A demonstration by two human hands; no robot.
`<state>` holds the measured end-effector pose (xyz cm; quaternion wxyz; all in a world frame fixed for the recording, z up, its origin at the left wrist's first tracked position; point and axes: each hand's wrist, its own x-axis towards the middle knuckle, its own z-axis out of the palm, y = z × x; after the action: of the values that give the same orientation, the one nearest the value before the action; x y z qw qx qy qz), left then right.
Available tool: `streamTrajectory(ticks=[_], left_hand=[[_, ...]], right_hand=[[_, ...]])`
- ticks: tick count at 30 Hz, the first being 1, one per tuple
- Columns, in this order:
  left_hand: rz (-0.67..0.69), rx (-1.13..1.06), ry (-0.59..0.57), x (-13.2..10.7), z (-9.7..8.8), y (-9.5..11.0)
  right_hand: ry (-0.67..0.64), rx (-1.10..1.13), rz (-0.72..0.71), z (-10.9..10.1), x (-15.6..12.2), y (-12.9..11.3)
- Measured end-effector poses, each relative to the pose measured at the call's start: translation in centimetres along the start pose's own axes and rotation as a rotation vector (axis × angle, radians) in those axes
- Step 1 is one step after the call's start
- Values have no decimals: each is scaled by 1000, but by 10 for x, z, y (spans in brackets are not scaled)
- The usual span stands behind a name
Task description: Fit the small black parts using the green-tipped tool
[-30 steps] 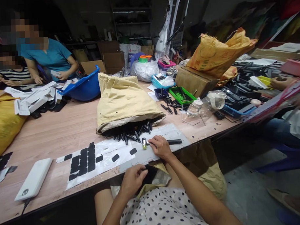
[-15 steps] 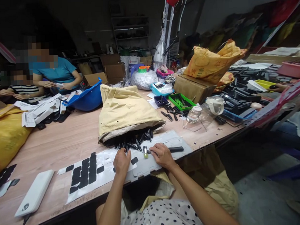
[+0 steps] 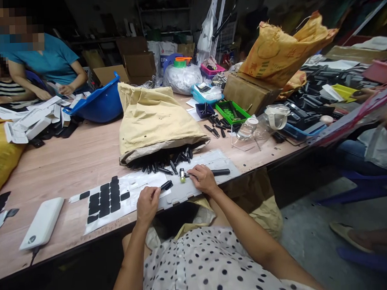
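My left hand (image 3: 147, 203) pinches a slim black stick-shaped part (image 3: 165, 186) just above the grey plastic mat (image 3: 213, 159) at the table's near edge. My right hand (image 3: 201, 179) is closed round the handle of a small hammer (image 3: 185, 175) with a yellow-green head and black grip, which lies on the mat. Just behind both hands, a tan sack (image 3: 154, 121) lies on its side and spills several more black parts (image 3: 164, 163). A white sheet with black pads (image 3: 108, 201) lies to the left of my left hand.
A white power bank (image 3: 40, 224) sits near the front left edge. A blue basin (image 3: 98, 106), white boxes (image 3: 30, 121), green tray (image 3: 232, 112), glass jar (image 3: 248, 128) and cardboard box (image 3: 247, 98) crowd the back. Two people sit at far left; another person's leg is at right.
My left hand rose from my lap to the spilled pile, then drew back toward the table edge with one black part in it. My right hand stayed on the hammer.
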<state>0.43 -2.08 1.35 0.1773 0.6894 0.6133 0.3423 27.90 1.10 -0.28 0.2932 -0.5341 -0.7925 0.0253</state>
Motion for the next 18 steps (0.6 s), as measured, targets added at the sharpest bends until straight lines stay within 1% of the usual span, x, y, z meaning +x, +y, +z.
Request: streamTrajectory(ticks=[3,7,9,13,15,18], left_hand=[[61,65,-10,3,11,1],[76,131,-97,16,22,4],[60,116,-133,22,26,7],[31,36,-158,31,29,9],[49,3,-176,32,28,8],[98,-33,-187,31,27,4]], right_hand=[[5,1,-6,-1,0,0],[19,-11,-11,0,0,1],[13,-20,-18,0,0,2],[-3,-34,-31,-4,0,3],[4,-24,-19,-7,-1,-2],[25,24,19,-12,-3,-15]])
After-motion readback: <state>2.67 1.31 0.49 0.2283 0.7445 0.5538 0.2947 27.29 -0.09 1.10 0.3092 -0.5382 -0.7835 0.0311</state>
